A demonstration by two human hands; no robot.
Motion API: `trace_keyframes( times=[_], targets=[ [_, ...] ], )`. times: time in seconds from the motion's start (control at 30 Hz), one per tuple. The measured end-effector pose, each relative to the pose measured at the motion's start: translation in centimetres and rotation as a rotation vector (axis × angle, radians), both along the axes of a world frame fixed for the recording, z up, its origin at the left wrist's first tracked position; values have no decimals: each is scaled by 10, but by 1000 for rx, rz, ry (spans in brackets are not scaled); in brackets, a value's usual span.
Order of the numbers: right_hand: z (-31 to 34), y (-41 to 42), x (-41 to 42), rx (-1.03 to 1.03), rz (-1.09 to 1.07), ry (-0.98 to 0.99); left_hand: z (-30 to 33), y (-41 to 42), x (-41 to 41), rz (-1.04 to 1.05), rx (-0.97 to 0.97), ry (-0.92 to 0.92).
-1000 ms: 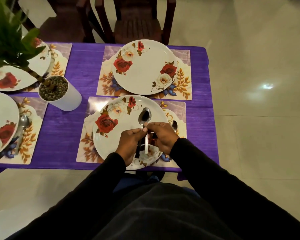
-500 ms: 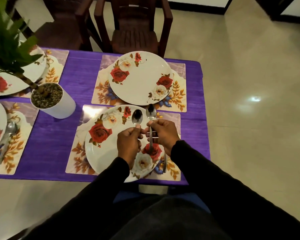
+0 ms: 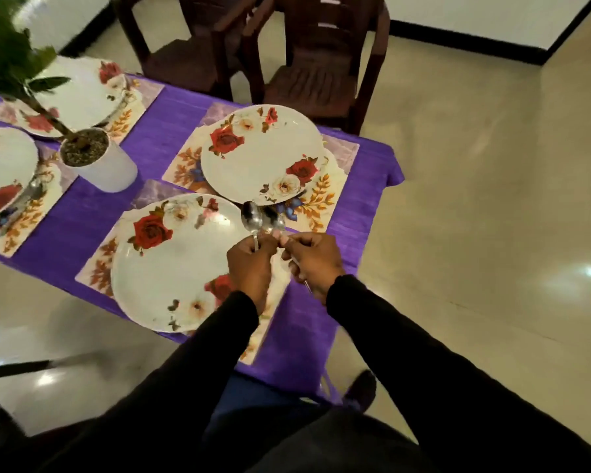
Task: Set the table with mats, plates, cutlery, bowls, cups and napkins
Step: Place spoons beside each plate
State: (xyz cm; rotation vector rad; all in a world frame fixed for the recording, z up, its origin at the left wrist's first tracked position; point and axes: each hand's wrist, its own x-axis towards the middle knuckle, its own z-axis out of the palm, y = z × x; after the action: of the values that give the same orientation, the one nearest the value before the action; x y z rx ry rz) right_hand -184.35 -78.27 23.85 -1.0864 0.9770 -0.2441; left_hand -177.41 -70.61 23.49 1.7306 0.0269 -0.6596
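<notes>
At frame centre, over the near white rose-patterned plate (image 3: 171, 264), my left hand (image 3: 251, 264) pinches one steel spoon (image 3: 252, 218); my right hand (image 3: 316, 261) grips another steel spoon (image 3: 276, 220). Bowls overlap; tangled spoons could slip, striking the plate.

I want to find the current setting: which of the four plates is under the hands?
The near-right plate, closest to the person. Both hands, left hand and right hand, hold spoons above its right edge.
</notes>
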Motion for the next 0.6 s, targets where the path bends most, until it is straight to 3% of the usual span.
trace_keyframes(
  times=[0.2,0.37,0.47,0.6],
  targets=[
    [12,-37,-55,28,257,-28,16,-30,-53,167,6,9],
    [13,-57,-52,58,337,-41,16,-27,-58,243,28,-60],
    [10,-74,-40,-8,379,-26,13,-34,-53,224,33,-120],
    [12,-107,-32,-130,492,20,2,-60,-48,300,-8,-69]
  ],
)
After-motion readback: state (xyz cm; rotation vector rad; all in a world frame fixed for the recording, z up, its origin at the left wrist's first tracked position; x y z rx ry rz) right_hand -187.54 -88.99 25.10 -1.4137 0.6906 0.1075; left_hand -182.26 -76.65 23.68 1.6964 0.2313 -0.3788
